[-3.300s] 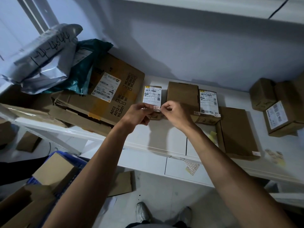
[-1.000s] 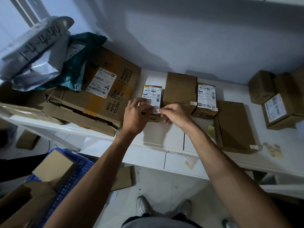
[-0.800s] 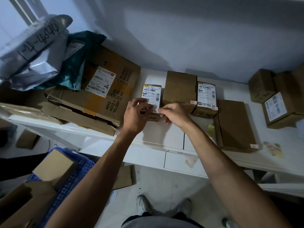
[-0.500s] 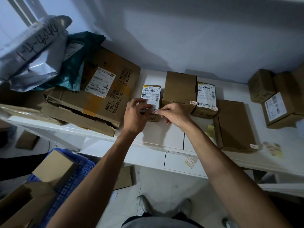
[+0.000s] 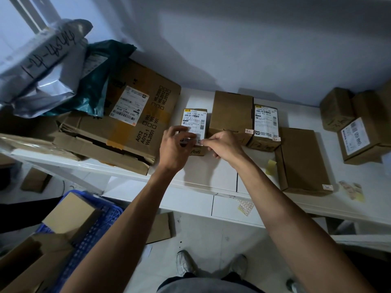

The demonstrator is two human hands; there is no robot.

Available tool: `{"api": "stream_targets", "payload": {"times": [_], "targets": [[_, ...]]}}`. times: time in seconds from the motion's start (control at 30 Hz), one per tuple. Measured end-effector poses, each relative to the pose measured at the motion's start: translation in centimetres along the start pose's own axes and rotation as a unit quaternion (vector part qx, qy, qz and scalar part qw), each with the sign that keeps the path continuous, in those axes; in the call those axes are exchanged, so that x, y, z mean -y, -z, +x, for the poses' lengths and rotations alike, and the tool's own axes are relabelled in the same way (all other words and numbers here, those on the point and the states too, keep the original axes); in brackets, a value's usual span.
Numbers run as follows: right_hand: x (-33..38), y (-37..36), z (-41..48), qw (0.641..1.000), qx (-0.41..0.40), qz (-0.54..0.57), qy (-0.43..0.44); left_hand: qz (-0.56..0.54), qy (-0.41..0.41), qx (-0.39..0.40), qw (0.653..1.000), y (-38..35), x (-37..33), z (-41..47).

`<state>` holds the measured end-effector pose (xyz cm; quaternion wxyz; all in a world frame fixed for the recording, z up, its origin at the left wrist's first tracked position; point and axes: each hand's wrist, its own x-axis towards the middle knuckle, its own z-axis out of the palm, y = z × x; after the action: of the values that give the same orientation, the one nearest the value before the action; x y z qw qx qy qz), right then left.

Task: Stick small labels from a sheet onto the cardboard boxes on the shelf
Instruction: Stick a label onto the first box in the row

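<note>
A small cardboard box (image 5: pixel 195 117) with a white shipping label stands on the white shelf (image 5: pixel 211 176), between a large box and a plain box. My left hand (image 5: pixel 174 149) rests on its near left part, fingers bent over the top. My right hand (image 5: pixel 225 145) has its fingertips pinched on a small label (image 5: pixel 200 142) at the box's near right corner. The label lies against the box. A label sheet (image 5: pixel 245 206) lies at the shelf's front edge.
To the right stand a plain box (image 5: pixel 231 111), a labelled box (image 5: pixel 265 125) and a flat box (image 5: pixel 300 159), each with a small label. More boxes (image 5: pixel 359 132) at far right. A large box (image 5: pixel 118 127) under bags (image 5: pixel 42 60) at left. Blue crate (image 5: pixel 88 227) below.
Both hands have gone from holding the small label in the air in front of the box to pressing it down on the box's near right corner. Over the last second they barely move.
</note>
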<state>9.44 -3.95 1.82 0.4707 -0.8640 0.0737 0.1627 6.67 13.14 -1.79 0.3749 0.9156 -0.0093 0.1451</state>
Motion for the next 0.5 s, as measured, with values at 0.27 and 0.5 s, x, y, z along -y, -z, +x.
{"api": "stream_targets", "payload": {"times": [0.27,0.5], "targets": [[0.16,-0.07,0.03,1.000,-0.002,-0.009,-0.001,0.001,-0.004,0.001,1.000,0.12,-0.14,-0.03],[0.16,0.10,0.05,1.000,0.007,-0.031,-0.001,0.010,-0.008,0.008,1.000,-0.01,-0.26,-0.09]]}}
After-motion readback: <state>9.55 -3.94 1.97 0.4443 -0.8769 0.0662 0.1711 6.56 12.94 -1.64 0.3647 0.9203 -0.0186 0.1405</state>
